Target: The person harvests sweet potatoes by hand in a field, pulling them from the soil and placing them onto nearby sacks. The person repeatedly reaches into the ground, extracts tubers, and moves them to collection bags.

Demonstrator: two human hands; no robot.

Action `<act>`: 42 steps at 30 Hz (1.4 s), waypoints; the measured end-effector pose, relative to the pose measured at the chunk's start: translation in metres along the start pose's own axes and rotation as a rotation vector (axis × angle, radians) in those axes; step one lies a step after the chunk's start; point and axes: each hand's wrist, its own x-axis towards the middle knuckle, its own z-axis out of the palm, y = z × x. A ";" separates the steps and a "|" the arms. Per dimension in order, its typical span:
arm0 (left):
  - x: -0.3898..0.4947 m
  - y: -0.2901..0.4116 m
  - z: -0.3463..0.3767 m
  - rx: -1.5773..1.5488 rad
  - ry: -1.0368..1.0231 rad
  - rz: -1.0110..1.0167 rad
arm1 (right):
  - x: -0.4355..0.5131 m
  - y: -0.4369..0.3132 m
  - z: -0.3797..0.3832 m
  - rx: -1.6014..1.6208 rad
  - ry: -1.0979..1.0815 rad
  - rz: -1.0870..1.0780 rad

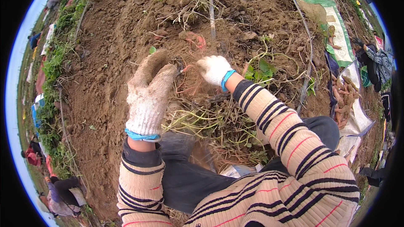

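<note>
My left hand (150, 91), in a soil-caked white knit glove with a blue band at the wrist, hovers over the loose dirt. Its thumb is spread from the fingers, and nothing shows between them. To its right is my right hand (216, 71) in a cleaner white glove, fingers curled downward and blurred. A thin reddish root (188, 67) reaches towards its fingertips; whether they grip it is hidden. Just beyond lie more reddish roots (198, 40), partly in the soil. Cut sweet potato vines (217, 119) are heaped between my hands and my legs.
Sweet potatoes (342, 97) are piled on woven sacks (342, 28) at the right. A drip-irrigation tape (210, 6) runs along the ridge ahead, near a sweet potato (160, 34). Green vines (56, 66) border the left. Other people are at both sides, including a person (377, 60) at right.
</note>
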 end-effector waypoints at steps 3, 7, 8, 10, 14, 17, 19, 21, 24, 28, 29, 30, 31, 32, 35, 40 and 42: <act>0.002 -0.006 -0.008 0.027 -0.018 -0.020 | 0.004 0.015 0.001 -0.072 -0.387 0.103; 0.000 -0.009 -0.011 -0.063 -0.088 -0.047 | -0.027 0.023 0.009 -0.147 -0.515 0.062; 0.000 -0.010 -0.011 -0.078 -0.097 -0.048 | -0.039 0.023 0.013 -0.145 -0.442 0.092; -0.001 -0.014 -0.011 -0.062 -0.132 -0.003 | -0.069 0.021 0.026 -0.126 -0.373 0.203; -0.001 -0.028 -0.008 0.062 -0.226 0.040 | -0.130 0.038 0.041 0.403 -0.208 0.453; 0.002 -0.037 0.008 0.147 -0.311 -0.021 | -0.160 0.039 0.034 1.152 0.239 0.666; 0.003 -0.039 0.025 0.273 -0.360 -0.022 | -0.166 0.031 0.012 1.344 0.424 0.594; 0.003 -0.036 0.047 0.297 -0.400 -0.050 | -0.160 0.005 -0.014 1.243 0.462 0.482; -0.003 -0.031 0.069 0.416 -0.530 0.015 | -0.166 -0.042 -0.044 1.108 0.264 0.208; -0.018 -0.030 0.084 0.595 -0.493 0.101 | -0.166 -0.074 -0.044 1.048 -0.013 0.226; -0.020 -0.031 0.086 0.685 -0.459 0.088 | -0.167 -0.075 -0.039 1.277 0.002 0.175; -0.024 -0.031 0.086 0.669 -0.437 0.168 | -0.166 -0.076 -0.033 1.288 -0.040 0.238; -0.023 -0.031 0.087 0.740 -0.488 0.146 | -0.163 -0.073 -0.030 1.285 -0.043 0.275; -0.027 -0.031 0.085 0.756 -0.457 0.199 | -0.161 -0.075 -0.025 1.292 -0.026 0.191; -0.026 -0.030 0.084 0.739 -0.407 0.266 | -0.153 -0.069 -0.022 1.271 -0.181 0.287; -0.017 -0.024 0.083 0.576 -0.286 0.287 | -0.135 -0.070 -0.006 1.277 0.012 0.281; -0.017 -0.019 0.084 0.683 -0.355 0.326 | -0.132 -0.068 0.012 1.288 -0.030 0.301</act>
